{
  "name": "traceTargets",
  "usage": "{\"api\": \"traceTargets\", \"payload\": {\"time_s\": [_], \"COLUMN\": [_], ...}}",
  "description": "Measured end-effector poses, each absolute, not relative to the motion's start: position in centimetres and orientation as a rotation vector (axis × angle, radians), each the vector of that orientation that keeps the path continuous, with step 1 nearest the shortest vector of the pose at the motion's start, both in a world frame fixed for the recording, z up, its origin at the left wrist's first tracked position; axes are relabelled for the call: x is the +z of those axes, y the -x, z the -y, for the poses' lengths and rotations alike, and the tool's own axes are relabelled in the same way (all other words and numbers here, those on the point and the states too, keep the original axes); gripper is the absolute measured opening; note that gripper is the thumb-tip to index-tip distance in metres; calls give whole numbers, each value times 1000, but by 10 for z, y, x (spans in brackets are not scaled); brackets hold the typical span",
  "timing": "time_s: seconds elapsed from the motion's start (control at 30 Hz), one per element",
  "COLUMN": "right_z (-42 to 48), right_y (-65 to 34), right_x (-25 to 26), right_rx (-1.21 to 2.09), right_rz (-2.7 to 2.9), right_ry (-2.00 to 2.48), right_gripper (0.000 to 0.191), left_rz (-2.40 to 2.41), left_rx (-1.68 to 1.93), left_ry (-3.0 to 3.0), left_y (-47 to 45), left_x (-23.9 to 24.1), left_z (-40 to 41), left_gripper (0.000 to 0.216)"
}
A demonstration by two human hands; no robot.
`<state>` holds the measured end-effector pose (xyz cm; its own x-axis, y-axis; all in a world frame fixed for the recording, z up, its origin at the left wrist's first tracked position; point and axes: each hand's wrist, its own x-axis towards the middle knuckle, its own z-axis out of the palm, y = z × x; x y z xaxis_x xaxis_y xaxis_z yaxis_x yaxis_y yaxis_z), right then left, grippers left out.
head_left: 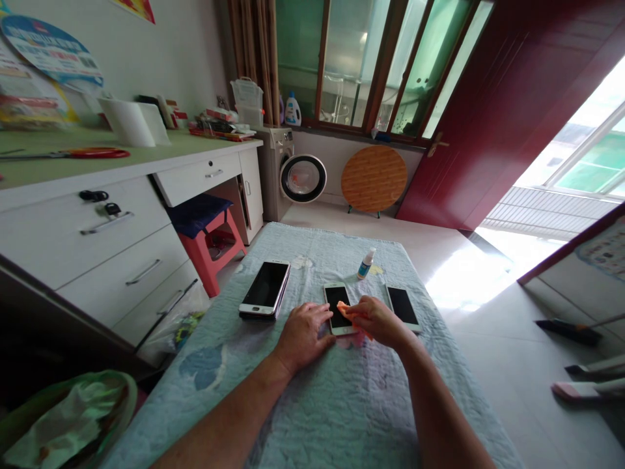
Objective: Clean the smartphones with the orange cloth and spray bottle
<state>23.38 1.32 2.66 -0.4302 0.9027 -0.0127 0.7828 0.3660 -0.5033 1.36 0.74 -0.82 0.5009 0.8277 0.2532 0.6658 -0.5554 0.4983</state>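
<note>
A white smartphone [334, 298] with a dark screen lies face up on the cloth-covered table [312, 404]. My right hand [375, 319] grips an orange cloth [343, 307] and presses it on the screen. Along the phone's left edge rests my left hand [303, 332], fingers stretched out and touching its side. To the right lies another white smartphone [403, 305], partly behind my right hand. A stack of phones [264, 286] sits to the left, a white-framed one on top. Beyond the middle phone stands a small spray bottle [365, 264] with a blue label.
A waste bin [122, 397] stands at the near left, below white drawers [117, 228]. Past the table are a red stool [215, 244], a washing machine with its round door [303, 178] open, and a folded round table [374, 179]. A broom [569, 331] lies at right.
</note>
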Motion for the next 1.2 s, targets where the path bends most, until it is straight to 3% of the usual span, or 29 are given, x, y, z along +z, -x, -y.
{"api": "traceTargets", "payload": {"time_s": [0.5, 0.73, 0.87, 1.07, 1.2], "right_z": [-38, -30, -19, -5, -5], "right_y": [-218, -219, -220, -220, -220], "right_x": [-11, 6, 19, 34, 33], "right_rx": [254, 390, 497, 931, 972], "right_rz": [2107, 2094, 2089, 2000, 1986], "right_ry": [1891, 1855, 1855, 1929, 1903], "right_gripper": [32, 22, 21, 25, 27], "left_rz": [-1269, -1371, -1348, -1355, -1352], "left_rx": [698, 630, 614, 628, 615], "left_ry": [-2475, -2473, -2484, -2478, -2474], "left_y": [-23, -27, -27, -25, -24], "left_x": [-6, -15, -19, -19, -17], "left_z": [-4, -7, -8, -7, -7], "left_gripper": [46, 78, 77, 76, 76]}}
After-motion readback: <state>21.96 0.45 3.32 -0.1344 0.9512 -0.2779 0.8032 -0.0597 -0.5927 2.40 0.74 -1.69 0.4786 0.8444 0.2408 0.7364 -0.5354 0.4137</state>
